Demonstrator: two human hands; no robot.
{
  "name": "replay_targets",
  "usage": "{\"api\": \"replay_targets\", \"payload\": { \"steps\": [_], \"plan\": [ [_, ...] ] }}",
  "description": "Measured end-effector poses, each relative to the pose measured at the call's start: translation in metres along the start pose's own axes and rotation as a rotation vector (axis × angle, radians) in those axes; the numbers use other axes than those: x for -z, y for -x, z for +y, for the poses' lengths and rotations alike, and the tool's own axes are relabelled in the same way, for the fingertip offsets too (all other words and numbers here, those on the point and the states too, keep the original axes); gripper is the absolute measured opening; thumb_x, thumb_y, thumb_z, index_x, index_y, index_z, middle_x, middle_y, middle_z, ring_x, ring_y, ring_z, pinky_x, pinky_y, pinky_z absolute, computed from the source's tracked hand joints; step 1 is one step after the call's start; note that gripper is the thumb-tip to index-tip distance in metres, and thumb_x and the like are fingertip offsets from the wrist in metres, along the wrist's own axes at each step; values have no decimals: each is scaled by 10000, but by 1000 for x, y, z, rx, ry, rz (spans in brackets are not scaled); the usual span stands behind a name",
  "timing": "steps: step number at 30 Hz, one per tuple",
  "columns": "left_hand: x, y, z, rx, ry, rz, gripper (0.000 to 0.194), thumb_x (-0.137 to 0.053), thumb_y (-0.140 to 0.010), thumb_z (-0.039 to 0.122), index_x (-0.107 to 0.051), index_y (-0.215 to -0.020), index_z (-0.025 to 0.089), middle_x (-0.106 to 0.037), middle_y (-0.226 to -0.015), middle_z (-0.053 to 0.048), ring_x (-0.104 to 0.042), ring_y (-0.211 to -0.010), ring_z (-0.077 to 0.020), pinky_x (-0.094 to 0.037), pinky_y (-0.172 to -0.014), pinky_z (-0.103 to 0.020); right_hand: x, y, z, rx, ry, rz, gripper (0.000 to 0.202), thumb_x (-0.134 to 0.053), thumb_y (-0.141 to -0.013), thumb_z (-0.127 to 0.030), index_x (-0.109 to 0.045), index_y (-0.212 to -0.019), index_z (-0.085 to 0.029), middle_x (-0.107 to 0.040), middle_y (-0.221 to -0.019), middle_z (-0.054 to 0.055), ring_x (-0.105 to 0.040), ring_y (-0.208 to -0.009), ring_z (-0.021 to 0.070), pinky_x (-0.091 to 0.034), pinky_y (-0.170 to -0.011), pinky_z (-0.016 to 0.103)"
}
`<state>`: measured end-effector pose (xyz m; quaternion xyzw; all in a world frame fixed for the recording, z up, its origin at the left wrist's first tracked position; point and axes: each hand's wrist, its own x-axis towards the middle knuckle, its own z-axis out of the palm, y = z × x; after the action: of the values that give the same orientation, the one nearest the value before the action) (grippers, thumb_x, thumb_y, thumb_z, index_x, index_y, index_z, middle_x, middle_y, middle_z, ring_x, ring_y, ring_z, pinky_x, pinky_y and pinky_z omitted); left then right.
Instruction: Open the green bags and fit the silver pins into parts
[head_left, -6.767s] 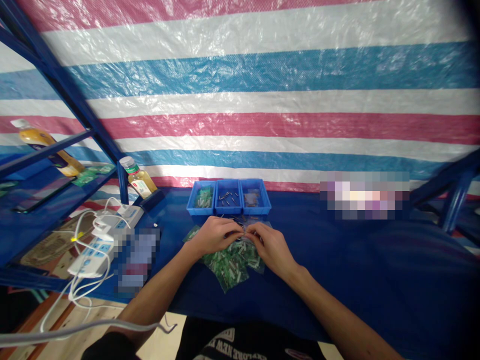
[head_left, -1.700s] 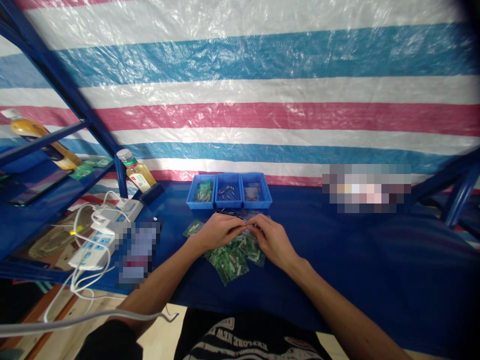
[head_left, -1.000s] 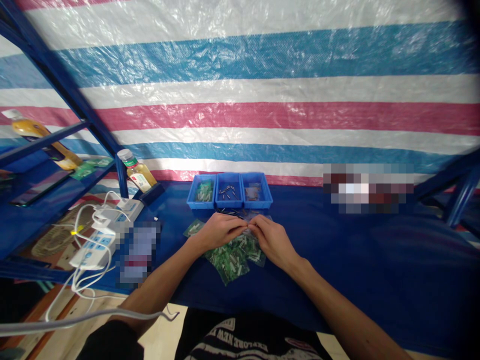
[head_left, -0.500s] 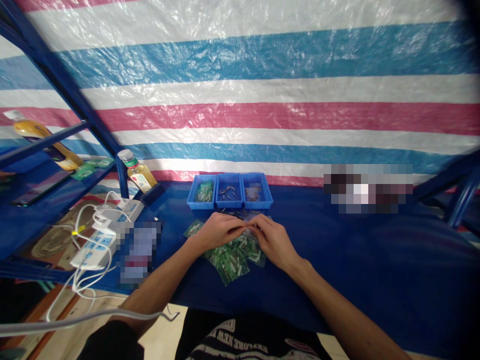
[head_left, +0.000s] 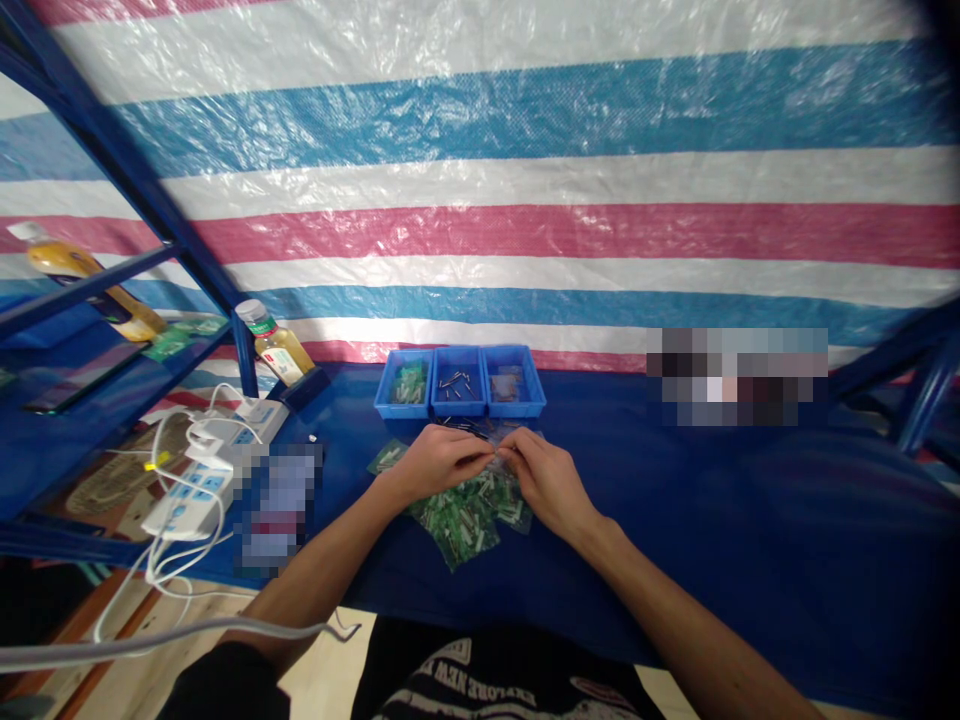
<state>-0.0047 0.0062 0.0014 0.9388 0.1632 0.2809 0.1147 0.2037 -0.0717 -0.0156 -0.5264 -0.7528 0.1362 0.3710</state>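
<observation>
Head view: blue table (head_left: 675,540), striped sheet (head_left: 525,235) behind.

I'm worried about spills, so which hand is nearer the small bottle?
Left. Your left hand is to the right of the small bottle and nearer your body than it is; your right hand is farther right, past the left one.

Bright glare speckles the striped sheeting (head_left: 525,110), while dark vignetting shades the right edge.
</observation>
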Motion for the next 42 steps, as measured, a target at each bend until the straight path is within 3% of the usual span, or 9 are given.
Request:
{"api": "replay_targets", "payload": {
  "steps": [14, 22, 42],
  "plan": [
    [2, -1, 1, -44, -65, 97, 172, -601, -993, 262, -732, -947, 161, -752, -785, -40, -689, -680, -122, -506, -660, -224, 0, 0, 0, -72, 82, 98, 317, -422, -1065, -314, -551, -791, -224, -633, -792, 22, -595, -700, 180, -391, -669, 287],
    [4, 2, -4, -17, -58, 89, 139, -609, -988, 249, -723, -972, 172, -775, -876, -44, -708, -730, -131, -515, -693, -238, 3, 0, 4, -112, 9, 113, 284, -443, -1057, -313, -548, -808, -227, -644, -768, 9, -609, -708, 184, -391, -678, 283],
    [5, 2, -1, 61, 49, 23, 206, -561, -1016, 281, -726, -981, 162, -732, -829, -60, -675, -740, -136, -517, -726, -237, -1, 1, 6, -39, -102, 67, 214, -474, -1038, -255, -569, -848, -231, -645, -789, 12, -624, -727, 188, -435, -686, 283]
  ]
}}
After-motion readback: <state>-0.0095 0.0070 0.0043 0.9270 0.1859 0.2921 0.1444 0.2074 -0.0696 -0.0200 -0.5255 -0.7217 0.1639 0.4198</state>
